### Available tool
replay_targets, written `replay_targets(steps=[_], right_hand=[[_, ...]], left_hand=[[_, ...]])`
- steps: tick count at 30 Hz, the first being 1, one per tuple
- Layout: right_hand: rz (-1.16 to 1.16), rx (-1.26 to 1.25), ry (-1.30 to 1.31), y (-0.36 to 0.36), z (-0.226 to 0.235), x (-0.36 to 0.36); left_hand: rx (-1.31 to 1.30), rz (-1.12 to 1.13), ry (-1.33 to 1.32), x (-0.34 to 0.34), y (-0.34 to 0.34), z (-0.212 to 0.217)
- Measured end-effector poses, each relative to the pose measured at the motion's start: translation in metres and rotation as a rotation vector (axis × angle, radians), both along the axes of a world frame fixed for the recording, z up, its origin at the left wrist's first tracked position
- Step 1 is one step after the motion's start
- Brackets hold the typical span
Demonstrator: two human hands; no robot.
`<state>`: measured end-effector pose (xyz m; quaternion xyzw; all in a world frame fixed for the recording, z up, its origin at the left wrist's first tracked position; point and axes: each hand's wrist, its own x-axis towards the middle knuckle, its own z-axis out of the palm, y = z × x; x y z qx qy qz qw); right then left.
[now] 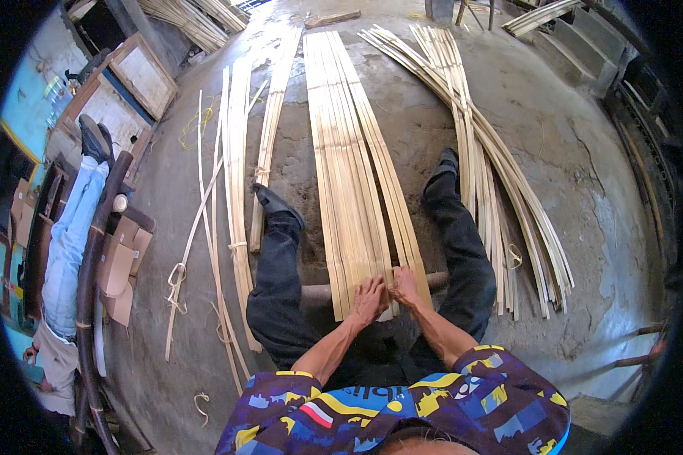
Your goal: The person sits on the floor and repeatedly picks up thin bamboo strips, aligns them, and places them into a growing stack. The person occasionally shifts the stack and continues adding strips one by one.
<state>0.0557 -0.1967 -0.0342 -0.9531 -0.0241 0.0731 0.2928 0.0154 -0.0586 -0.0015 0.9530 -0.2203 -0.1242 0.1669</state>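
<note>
Long pale bamboo strips (341,159) lie side by side in a wide, flat row between my outstretched legs. Their near ends rest over a thick round pole (316,294). At this near end my left hand (369,301) is closed on the strips, its fingers bent over their top faces. Close beside it, my right hand (404,284) is closed around the strip edges at a narrow gap in the row. My palms and the undersides of the held strips are hidden.
Loose and tied bamboo strips (239,152) lie left of my legs. Crossed bundles (501,174) spread on the right. A cardboard box (121,265) stands at the left, near a person in light blue trousers (76,235). A concrete step (577,49) is far right.
</note>
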Motion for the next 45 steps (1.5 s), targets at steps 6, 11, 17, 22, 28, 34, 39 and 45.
replay_targets(steps=[6, 11, 17, 22, 28, 34, 39, 45], right_hand=[[-0.025, -0.079, 0.015, 0.008, -0.004, 0.006], [0.077, 0.073, 0.283, -0.004, 0.004, 0.016], [0.115, 0.079, 0.269, -0.011, 0.008, 0.009], [0.076, -0.119, 0.128, -0.001, -0.002, 0.010], [0.083, -0.222, 0.017, 0.005, -0.022, 0.008], [-0.142, -0.041, -0.195, -0.012, -0.011, -0.002], [-0.139, -0.151, -0.140, -0.014, -0.002, 0.005], [-0.132, 0.377, -0.065, -0.018, 0.022, 0.004]], left_hand=[[0.051, -0.001, 0.034, -0.001, 0.001, -0.001], [0.048, -0.015, 0.085, -0.002, 0.002, 0.003], [0.040, -0.009, 0.088, 0.000, 0.000, 0.004], [0.009, -0.010, 0.113, -0.002, 0.001, 0.005], [0.124, -0.033, 0.163, 0.001, -0.004, 0.006], [0.153, -0.016, 0.126, -0.002, -0.012, 0.011], [0.225, -0.026, 0.111, -0.001, -0.015, 0.010], [0.246, -0.016, 0.138, 0.001, -0.024, 0.016]])
